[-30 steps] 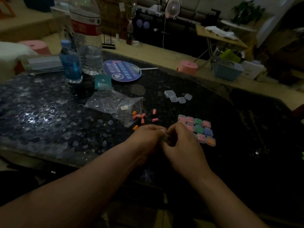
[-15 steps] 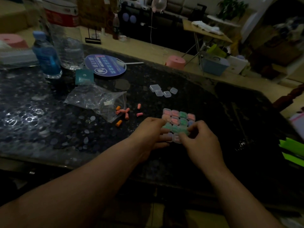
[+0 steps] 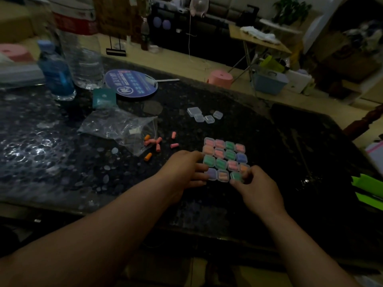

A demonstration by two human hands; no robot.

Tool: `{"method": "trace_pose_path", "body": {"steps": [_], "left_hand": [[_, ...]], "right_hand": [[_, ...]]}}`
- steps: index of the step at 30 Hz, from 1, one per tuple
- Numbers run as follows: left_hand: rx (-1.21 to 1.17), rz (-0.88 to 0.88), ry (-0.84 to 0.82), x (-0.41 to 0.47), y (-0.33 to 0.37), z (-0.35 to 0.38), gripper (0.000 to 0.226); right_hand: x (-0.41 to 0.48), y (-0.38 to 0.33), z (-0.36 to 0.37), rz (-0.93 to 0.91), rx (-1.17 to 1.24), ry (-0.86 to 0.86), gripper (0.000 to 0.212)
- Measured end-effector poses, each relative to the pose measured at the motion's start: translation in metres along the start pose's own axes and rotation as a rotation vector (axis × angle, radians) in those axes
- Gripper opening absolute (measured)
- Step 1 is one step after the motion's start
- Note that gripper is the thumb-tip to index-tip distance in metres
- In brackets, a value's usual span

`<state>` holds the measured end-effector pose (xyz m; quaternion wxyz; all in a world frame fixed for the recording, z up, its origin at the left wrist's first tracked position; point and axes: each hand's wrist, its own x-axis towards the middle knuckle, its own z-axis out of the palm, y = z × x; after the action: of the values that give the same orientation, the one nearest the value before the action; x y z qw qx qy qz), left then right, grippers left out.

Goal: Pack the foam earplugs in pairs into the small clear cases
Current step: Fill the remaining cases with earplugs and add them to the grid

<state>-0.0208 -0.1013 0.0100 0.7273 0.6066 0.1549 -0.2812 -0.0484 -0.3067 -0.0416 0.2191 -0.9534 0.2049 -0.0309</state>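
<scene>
Several earplugs (image 3: pixel 158 147) lie flat by the bag (image 3: pixel 116 127), long axes every which way; right hand (image 3: pixel 259 191) pinches a green case (image 3: pixel 235 176) (near corner of the grid (image 3: pixel 219 154)), left hand (image 3: pixel 182 172) straight-fingered, touching it.

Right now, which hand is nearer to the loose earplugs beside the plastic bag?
Left. The left hand sits just right of the loose earplugs, at the left edge of the packed cases; the right hand is beyond that block, pinching the green case at its near right corner.
</scene>
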Motion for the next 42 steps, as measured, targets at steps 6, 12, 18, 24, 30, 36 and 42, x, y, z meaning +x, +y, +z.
{"method": "trace_pose_path", "body": {"steps": [6, 12, 18, 24, 30, 36, 42], "left_hand": [[-0.016, 0.019, -0.015, 0.002, 0.0, -0.003, 0.019], [-0.026, 0.051, 0.018, -0.001, 0.005, -0.006, 0.017], [-0.065, 0.063, 0.052, -0.001, 0.011, -0.01, 0.023], [-0.208, 0.101, 0.086, 0.011, 0.022, -0.016, 0.059], [-0.312, 0.18, 0.182, 0.022, 0.036, -0.028, 0.041], [-0.379, 0.192, 0.23, 0.035, 0.046, -0.038, 0.04], [-0.363, 0.195, 0.22, 0.043, 0.047, -0.045, 0.034]], "right_hand": [[-0.004, -0.004, -0.001, -0.009, 0.022, 0.019, 0.038], [-0.006, -0.008, -0.001, -0.004, 0.034, 0.084, 0.034], [-0.002, -0.035, -0.002, -0.129, 0.178, 0.137, 0.026], [0.018, -0.06, -0.005, -0.244, 0.225, 0.051, 0.033], [0.098, -0.084, 0.008, -0.261, 0.164, 0.004, 0.008], [0.177, -0.109, 0.028, -0.303, -0.079, -0.117, 0.051], [0.219, -0.132, 0.046, -0.264, -0.307, -0.183, 0.059]]}}
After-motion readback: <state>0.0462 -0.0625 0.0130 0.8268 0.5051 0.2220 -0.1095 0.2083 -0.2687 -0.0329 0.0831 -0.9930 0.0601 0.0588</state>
